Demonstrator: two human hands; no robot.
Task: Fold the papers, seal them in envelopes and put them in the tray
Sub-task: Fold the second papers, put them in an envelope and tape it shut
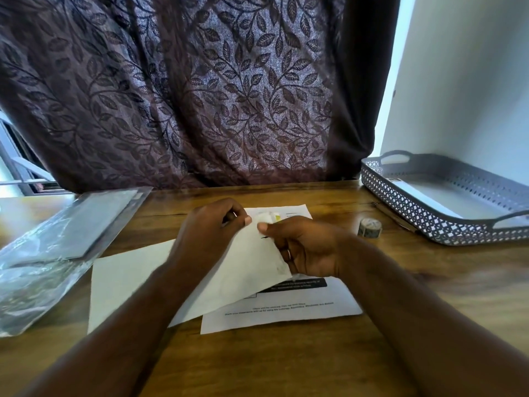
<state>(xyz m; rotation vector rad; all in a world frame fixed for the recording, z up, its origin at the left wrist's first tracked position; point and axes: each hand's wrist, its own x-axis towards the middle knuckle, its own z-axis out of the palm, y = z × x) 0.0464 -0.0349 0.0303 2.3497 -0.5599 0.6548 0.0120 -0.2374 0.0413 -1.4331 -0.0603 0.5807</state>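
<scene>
White papers (282, 306): three; tray (406, 209): one

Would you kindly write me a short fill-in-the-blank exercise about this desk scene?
1. Both hands, left and right, grip one sheet of ____.
2. The grey tray sits on the person's ____ side.
3. The small tape roll lies on the table between the printed paper and the ____.
4. The curtain bears a ____ pattern.

Missing words: paper; right; tray; leaf
</scene>
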